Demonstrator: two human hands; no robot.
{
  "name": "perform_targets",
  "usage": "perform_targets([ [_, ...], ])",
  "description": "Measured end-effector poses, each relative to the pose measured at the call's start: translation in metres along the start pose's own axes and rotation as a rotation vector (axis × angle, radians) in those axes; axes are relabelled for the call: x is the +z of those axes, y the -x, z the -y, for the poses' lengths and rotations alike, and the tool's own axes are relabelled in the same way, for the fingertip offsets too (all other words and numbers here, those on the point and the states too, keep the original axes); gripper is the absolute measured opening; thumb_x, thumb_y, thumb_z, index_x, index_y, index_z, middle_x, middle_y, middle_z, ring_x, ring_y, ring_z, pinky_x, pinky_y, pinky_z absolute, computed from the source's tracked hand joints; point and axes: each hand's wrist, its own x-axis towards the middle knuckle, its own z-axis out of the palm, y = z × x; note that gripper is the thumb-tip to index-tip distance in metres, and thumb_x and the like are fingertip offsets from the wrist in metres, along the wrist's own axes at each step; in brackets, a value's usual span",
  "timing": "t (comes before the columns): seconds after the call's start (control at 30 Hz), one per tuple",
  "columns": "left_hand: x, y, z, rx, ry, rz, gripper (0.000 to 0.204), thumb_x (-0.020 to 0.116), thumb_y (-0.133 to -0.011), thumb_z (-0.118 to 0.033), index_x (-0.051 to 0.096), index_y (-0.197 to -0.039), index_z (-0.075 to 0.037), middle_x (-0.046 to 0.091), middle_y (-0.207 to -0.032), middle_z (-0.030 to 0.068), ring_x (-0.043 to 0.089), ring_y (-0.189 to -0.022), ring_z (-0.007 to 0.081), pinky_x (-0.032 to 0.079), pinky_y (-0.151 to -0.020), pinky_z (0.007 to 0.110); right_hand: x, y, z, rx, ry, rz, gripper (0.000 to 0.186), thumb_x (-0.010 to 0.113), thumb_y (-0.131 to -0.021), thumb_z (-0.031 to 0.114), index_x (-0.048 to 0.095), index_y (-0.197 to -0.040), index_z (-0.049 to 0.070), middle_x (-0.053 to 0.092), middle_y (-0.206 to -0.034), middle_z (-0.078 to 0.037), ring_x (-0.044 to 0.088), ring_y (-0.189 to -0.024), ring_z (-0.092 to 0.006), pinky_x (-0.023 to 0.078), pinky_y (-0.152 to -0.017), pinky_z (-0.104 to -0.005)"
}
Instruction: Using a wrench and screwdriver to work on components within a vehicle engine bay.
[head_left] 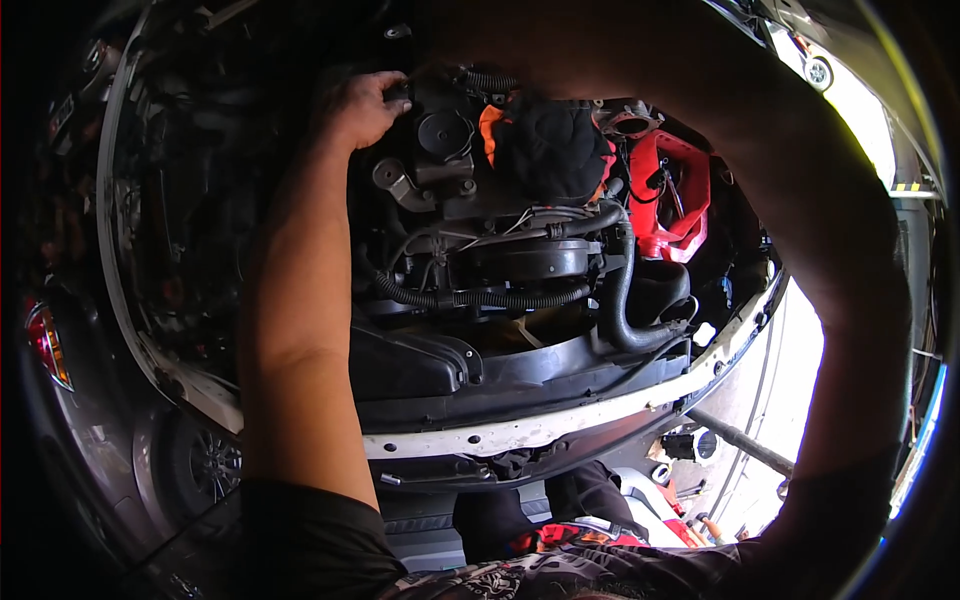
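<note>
At the far left side of the engine [520, 210], my left hand [370, 112] reaches in with its fingers curled against a dark part. What the fingers hold, if anything, is lost in shadow. A round black cap or cover [445, 133] sits just right of this hand. My right arm [800, 200] arches in from the right and across the far side of the engine bay. Its hand is hidden in darkness, so its fingers do not show. Below that arm, a bundled black cloth-like thing [555, 150] with orange edges lies on the engine.
A red plastic tray-like container [668, 190] with a metal tool in it rests at the right. Black hoses [625, 290] run near the front. The pale front crossmember [520, 432] lies between me and the engine. A dark car [110, 440] stands at the left.
</note>
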Motion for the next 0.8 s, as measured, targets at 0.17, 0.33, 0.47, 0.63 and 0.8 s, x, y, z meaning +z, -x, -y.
perform_targets([
  [0.17,-0.009,0.008,-0.008,-0.007,0.049,0.038,0.052,0.077,-0.091,-0.029,0.063,-0.141,-0.021,0.068,-0.138,0.0094,0.065,-0.125,0.0293,0.051,-0.106,0.039,0.058,0.049,0.01,-0.013,0.275,-0.374,0.032,0.069,-0.082,-0.001,0.072,-0.113,0.005,0.068,-0.125,-0.01,0.065,-0.117,-0.0262,0.056,-0.095,-0.0433],
  [0.33,-0.017,0.016,-0.017,0.052,-0.104,0.051,0.06,0.076,-0.09,-0.031,0.056,-0.147,-0.032,0.064,-0.143,0.0027,0.063,-0.129,0.0302,0.05,-0.108,0.043,0.157,0.042,0.067,0.901,-0.043,-0.272,0.035,0.064,-0.09,0.015,0.064,-0.125,0.012,0.066,-0.116,-0.012,0.062,-0.112,-0.0314,0.049,-0.097,-0.0439],
  [0.47,-0.016,0.016,-0.019,0.02,-0.141,0.041,0.059,0.074,-0.09,-0.03,0.056,-0.147,-0.032,0.061,-0.147,0.003,0.062,-0.129,0.0297,0.051,-0.108,0.043,0.195,0.029,0.094,1.143,-0.489,-0.533,0.04,0.067,-0.095,0.021,0.057,-0.132,0.013,0.065,-0.116,-0.017,0.065,-0.106,-0.0405,0.054,-0.088,-0.0457],
  [0.63,-0.007,0.018,-0.015,0.113,-0.295,-0.076,0.058,0.072,-0.09,-0.026,0.056,-0.145,-0.025,0.062,-0.145,0.0041,0.058,-0.134,0.0267,0.045,-0.113,0.047,0.196,0.014,0.098,1.283,-0.898,-0.668,0.043,0.071,-0.092,0.02,0.057,-0.132,0.01,0.066,-0.119,-0.02,0.065,-0.109,-0.0426,0.054,-0.091,-0.0474],
  [0.8,-0.006,0.021,-0.014,0.115,-0.26,-0.106,0.06,0.072,-0.089,-0.026,0.055,-0.146,-0.025,0.062,-0.145,0.0033,0.055,-0.137,0.0257,0.039,-0.117,0.049,0.18,0.024,0.088,1.322,-0.956,-0.611,0.043,0.071,-0.092,0.021,0.059,-0.131,0.009,0.065,-0.12,-0.019,0.064,-0.111,-0.042,0.054,-0.094,-0.0476],
])
